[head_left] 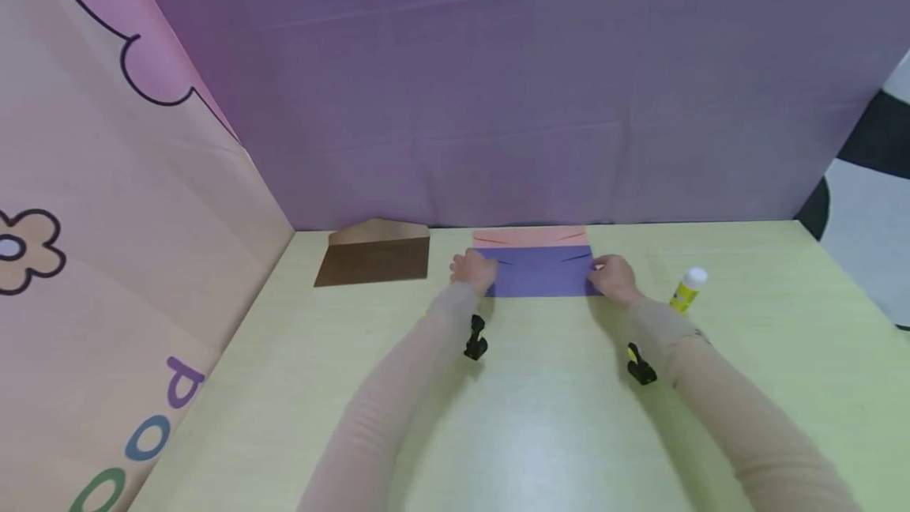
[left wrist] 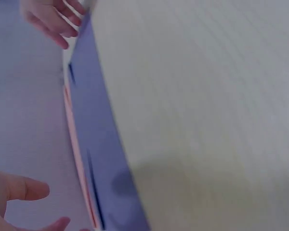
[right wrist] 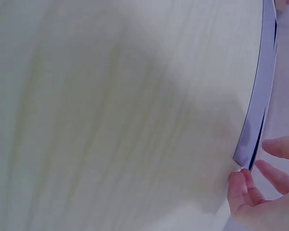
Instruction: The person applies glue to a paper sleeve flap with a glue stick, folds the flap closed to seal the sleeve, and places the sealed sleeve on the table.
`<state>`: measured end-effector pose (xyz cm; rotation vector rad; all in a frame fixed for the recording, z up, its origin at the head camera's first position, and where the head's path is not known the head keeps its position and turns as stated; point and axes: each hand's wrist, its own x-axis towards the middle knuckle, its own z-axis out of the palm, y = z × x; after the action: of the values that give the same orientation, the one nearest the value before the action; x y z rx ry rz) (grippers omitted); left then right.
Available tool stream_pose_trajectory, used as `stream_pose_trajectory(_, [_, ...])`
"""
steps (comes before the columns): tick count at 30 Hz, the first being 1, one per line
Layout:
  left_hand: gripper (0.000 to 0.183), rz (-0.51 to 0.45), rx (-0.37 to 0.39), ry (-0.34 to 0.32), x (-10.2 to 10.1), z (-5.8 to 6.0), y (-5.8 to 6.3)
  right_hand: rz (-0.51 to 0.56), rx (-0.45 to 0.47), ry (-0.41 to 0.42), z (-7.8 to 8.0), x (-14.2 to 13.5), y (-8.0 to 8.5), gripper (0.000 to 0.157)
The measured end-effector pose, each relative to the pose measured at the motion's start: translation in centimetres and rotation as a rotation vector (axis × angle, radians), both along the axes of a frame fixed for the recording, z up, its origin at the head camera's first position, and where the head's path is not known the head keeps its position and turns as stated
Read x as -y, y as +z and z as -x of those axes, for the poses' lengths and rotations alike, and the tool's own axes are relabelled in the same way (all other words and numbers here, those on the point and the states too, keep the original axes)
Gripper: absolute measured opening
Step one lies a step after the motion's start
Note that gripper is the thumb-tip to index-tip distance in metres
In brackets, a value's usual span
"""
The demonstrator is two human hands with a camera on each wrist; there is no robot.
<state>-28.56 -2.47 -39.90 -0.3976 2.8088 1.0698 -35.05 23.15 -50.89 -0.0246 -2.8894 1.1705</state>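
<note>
A flat purple paper piece (head_left: pixel 543 275), envelope-like, lies near the table's far edge with dark slit-like lines at its upper corners. Along its far side shows a pink paper strip (head_left: pixel 529 238). My left hand (head_left: pixel 474 269) is at the purple piece's left end; in the left wrist view its thumb (left wrist: pixel 29 187) and fingers are spread apart with nothing between them. At the other end is my right hand (head_left: pixel 615 278). Its fingertips (right wrist: pixel 245 175) meet the purple corner in the right wrist view, while the thumb (right wrist: pixel 279 147) stays apart from them.
Left of the purple piece lies a brown envelope (head_left: pixel 373 261) with its lighter flap raised toward the back. A yellow glue stick (head_left: pixel 687 291) with a white cap stands beyond the right forearm. A purple cloth backdrop (head_left: pixel 498 101) rises behind the table (head_left: pixel 540 417).
</note>
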Motion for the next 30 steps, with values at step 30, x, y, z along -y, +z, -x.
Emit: stream_pose_trajectory(30, [0.030,0.343,-0.067,-0.440,10.1,-0.9,4.0,-0.196,-0.145,0.440,-12.0,2.5,10.7,0.026])
